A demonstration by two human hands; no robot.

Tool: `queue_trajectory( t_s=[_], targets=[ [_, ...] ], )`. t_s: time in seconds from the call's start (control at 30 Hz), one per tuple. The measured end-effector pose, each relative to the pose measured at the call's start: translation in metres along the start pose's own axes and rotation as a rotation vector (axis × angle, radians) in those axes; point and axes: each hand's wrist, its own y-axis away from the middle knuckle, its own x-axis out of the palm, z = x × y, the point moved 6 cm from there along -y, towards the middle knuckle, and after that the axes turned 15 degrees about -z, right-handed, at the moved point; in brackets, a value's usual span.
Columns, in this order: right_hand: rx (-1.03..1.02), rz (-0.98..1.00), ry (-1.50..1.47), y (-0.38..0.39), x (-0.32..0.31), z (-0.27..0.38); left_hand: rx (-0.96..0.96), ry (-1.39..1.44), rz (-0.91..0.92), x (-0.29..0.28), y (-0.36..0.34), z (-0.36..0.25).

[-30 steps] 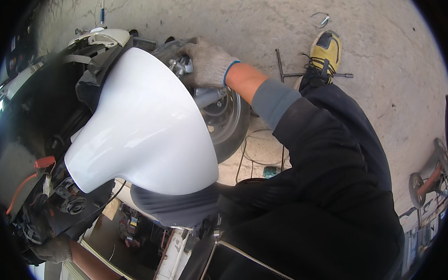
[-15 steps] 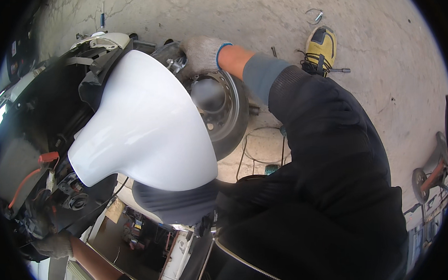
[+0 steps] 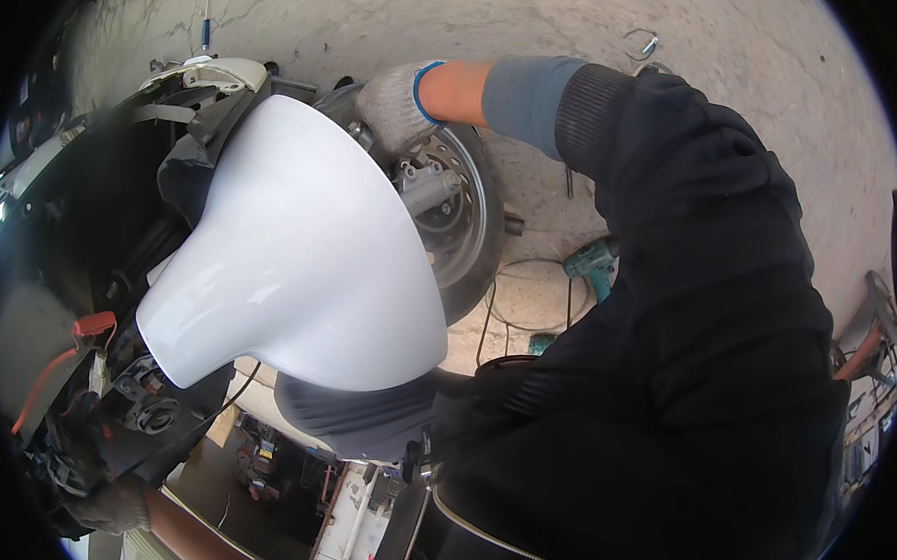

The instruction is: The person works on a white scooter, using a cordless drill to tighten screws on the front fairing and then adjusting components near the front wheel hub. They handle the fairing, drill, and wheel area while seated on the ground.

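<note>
On concrete floor (image 3: 527, 21), the scooter (image 3: 287, 257) looks part-stripped, its wheel (image 3: 480, 264) on; what left hand (image 3: 113, 507) and right hand (image 3: 393, 107) grip is unclear.

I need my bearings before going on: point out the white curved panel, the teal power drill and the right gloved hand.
White curved panel (image 3: 297, 257): head view, middle of its glossy face.
Teal power drill (image 3: 589, 261): head view, its body.
Right gloved hand (image 3: 393, 110): head view, back of the hand.
</note>
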Motion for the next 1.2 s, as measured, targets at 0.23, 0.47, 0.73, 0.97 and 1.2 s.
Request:
queue_trajectory(
  t_s=[0.23,0.47,0.73,0.97,1.2],
  targets=[
    [0.117,-0.043,-0.172,0.015,0.014,-0.027,-0.036,0.008,0.008,0.003,0.013,-0.004],
    [0.281,-0.123,0.034,0.032,0.033,-0.119,-0.045,-0.015,0.018,0.005,0.02,0.0],
    [0.414,-0.11,0.135,0.041,0.124,-0.141,-0.017,-0.075,0.029,-0.002,0.016,0.001],
    [0.403,-0.209,0.196,0.049,0.118,-0.158,-0.217,-0.032,-0.006,-0.008,0.017,0.01],
    [0.548,-0.164,0.172,0.058,0.14,-0.147,-0.153,0.016,-0.006,0.011,0.023,-0.017]
  ],
)
